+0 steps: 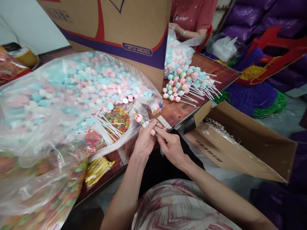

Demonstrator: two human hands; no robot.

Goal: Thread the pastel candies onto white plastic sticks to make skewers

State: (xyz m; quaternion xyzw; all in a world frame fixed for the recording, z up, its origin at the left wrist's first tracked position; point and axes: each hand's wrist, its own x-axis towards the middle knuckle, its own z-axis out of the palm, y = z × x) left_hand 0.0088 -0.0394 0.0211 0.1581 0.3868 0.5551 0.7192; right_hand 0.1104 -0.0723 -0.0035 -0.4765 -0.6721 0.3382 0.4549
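Observation:
My left hand (144,142) is closed round a marshmallow candy skewer (139,118), whose far end seems to sit in a clear printed wrapper (130,109). With thumb and fingers together, my right hand (171,146) pinches at the near end of the same skewer, touching the left fingertips. Much of the skewer is hidden by the fingers. Just left of the hands, a clear bag holds gummy rings (120,115) with loose white sticks (107,129) on top. Finished-looking marshmallow skewers (178,88) lie piled beyond the hands, sticks pointing right.
A big bag of pastel marshmallows (79,83) covers the table's left. Gold twist ties (98,171) lie near the front edge. A large carton (115,28) stands behind. An open cardboard box (240,143) sits lower right. Across the table is a person in a red shirt (192,16).

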